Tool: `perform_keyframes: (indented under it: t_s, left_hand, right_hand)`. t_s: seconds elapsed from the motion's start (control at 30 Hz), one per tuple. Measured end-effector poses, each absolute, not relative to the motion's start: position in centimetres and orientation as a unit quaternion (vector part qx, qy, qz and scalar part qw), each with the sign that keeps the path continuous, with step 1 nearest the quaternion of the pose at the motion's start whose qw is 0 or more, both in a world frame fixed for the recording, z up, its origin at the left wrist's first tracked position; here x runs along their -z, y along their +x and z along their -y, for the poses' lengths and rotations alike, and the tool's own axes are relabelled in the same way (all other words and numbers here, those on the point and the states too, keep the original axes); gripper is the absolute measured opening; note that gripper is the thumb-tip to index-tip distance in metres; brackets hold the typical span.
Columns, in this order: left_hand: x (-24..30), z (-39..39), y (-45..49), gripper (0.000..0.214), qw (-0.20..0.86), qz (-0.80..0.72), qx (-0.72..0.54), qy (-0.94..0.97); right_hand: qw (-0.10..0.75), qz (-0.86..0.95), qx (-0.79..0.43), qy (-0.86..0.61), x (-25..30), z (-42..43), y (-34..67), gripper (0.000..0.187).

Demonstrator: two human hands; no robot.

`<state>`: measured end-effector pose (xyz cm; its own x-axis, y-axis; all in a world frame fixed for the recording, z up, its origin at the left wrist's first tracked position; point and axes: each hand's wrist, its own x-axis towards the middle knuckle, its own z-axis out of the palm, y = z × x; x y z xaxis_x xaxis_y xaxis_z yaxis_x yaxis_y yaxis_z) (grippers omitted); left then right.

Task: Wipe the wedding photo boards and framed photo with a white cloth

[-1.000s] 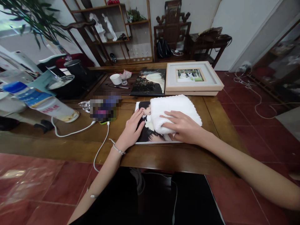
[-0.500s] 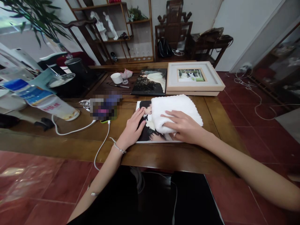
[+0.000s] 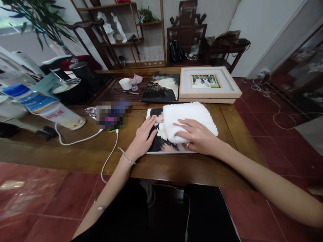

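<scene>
A photo print [image 3: 157, 143] of a couple lies flat near the front edge of the wooden table [image 3: 75, 148]. A folded white towel [image 3: 188, 116] covers its right half. My right hand [image 3: 198, 136] rests flat on the towel's near part, fingers stretched out and pointing left. My left hand [image 3: 142, 137] lies flat on the print's left edge, fingers open, pressing it to the table.
A dark photo print [image 3: 161, 88] and a pale framed photo [image 3: 207, 84] lie farther back. A white cup [image 3: 125, 84], a blue-and-white pack [image 3: 42, 107], a white charging cable [image 3: 83, 139] and a pixelated object [image 3: 113, 114] sit to the left. Shelves and a carved chair stand behind.
Hardly anything has moved. My right hand has shifted very slightly on the towel, and the view has tilted a little.
</scene>
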<state>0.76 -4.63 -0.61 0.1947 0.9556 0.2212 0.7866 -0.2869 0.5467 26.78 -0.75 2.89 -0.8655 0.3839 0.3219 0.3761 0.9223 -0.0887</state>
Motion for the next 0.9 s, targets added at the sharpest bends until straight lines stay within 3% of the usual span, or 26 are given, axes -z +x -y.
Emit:
perform_keyframes:
  t_s: [0.37,0.7,0.9]
  left_hand:
    - [0.5,4.7,0.5,0.050,0.168,-0.557,-0.269,0.767]
    - [0.4,4.7,0.8,0.050,0.165,-0.571,-0.273,0.756]
    - [0.4,4.8,0.7,0.050,0.166,-0.572,-0.270,0.757]
  right_hand:
    - [0.136,0.981,-0.033,-0.136,-3.4,3.8,24.9,0.043]
    - [0.123,0.920,0.023,-0.372,-4.3,-1.2,27.6,0.048]
    - [0.077,0.953,0.000,-0.292,-5.8,1.8,26.6,0.040]
